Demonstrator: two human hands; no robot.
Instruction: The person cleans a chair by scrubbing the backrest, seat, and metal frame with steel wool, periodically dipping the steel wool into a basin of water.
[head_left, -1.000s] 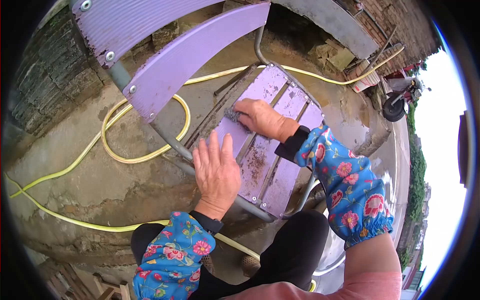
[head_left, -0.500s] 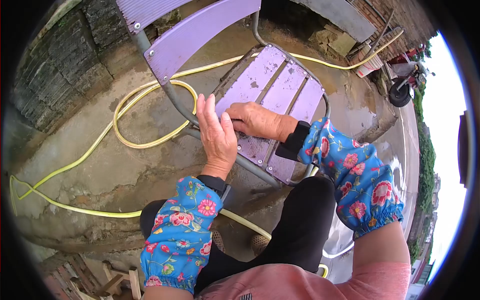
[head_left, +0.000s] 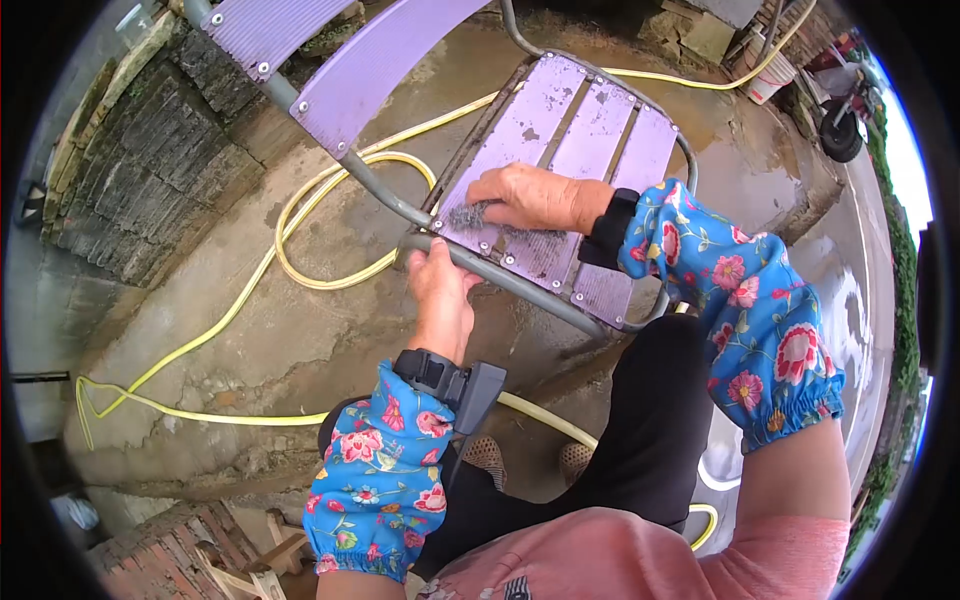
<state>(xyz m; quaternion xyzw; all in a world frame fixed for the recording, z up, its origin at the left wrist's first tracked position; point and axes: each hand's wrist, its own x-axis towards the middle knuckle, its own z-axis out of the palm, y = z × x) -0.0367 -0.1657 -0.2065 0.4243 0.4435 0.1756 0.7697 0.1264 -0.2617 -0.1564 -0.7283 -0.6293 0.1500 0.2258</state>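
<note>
A chair with purple slats [head_left: 545,110] and a grey metal frame [head_left: 510,283] stands in front of me, dark grime spotting its seat. My right hand [head_left: 540,197] is closed around a grey steel wool scourer [head_left: 465,216] and presses it on the seat slats near the frame. Part of the scourer shows past the fingertips; the rest is under the fingers. With its fingers around the frame tube at the near corner of the seat, my left hand [head_left: 441,303] grips the chair. Both forearms wear blue floral sleeves.
A yellow hose [head_left: 225,318] loops over the wet concrete ground [head_left: 240,370] to the left and behind the chair. Stone blocks [head_left: 150,190] line the left side. A white bucket [head_left: 770,78] and a motorbike [head_left: 842,130] are at the back right. Wooden pieces [head_left: 240,575] lie lower left.
My left hand has gone from upright with straight fingers to gripping the chair frame. My right hand has shifted over the seat, and the scourer now shows. The view has tilted a little.
</note>
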